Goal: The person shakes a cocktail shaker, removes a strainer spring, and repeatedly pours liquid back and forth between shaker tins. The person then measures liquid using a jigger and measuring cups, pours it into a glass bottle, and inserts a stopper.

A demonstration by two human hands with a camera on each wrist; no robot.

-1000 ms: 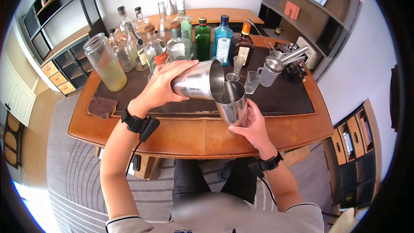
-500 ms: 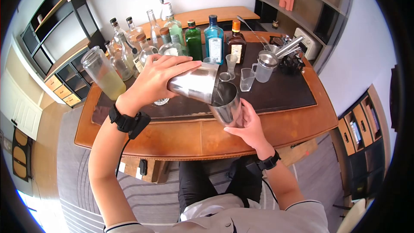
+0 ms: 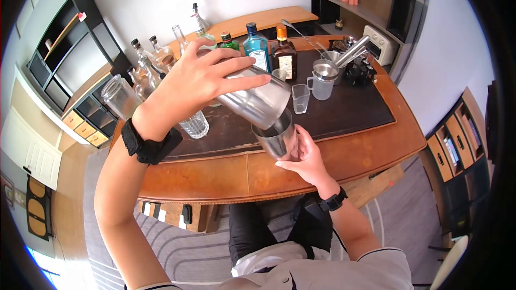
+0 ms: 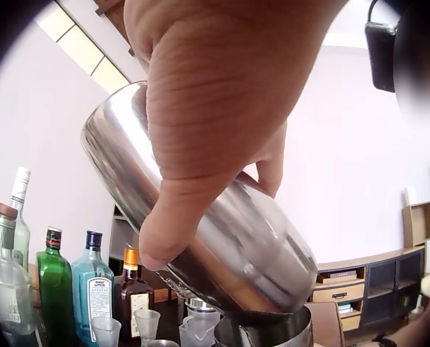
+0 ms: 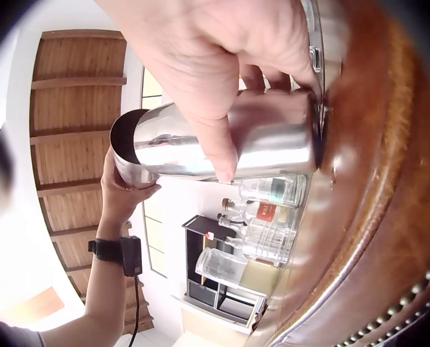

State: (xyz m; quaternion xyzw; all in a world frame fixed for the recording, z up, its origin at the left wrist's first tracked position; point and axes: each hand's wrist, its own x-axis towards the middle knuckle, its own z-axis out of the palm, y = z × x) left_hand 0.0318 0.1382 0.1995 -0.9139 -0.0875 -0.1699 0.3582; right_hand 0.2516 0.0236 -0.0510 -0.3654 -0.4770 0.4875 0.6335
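My left hand [image 3: 199,78] grips the upper shaker tin [image 3: 258,99] around its body, fingers spread across the top and thumb on the opposite side, while my right hand [image 3: 306,161] holds the lower shaker tin [image 3: 274,142] low down between thumb and fingers. Both tins are over the near part of the table [image 3: 365,153], the upper one steeply tilted, mouth down, its lip right at the opening of the lower one, which looks close to upright; its base seems to meet the leather, though I can't be certain. I take this as pouring from tin to tin, but I can't make out a stream or how much is left. To do it well, I'd hold the upper lip just inside the far wall of the lower rim, without resting weight on it, and raise the tilt gradually so nothing rushes over the edge. My right hand should steady the lower tin and follow the lip if it drifts. I'd also mind my left forearm, which passes close to the cut-glass tumbler [image 3: 196,126], and pause for the last drops before lifting away.
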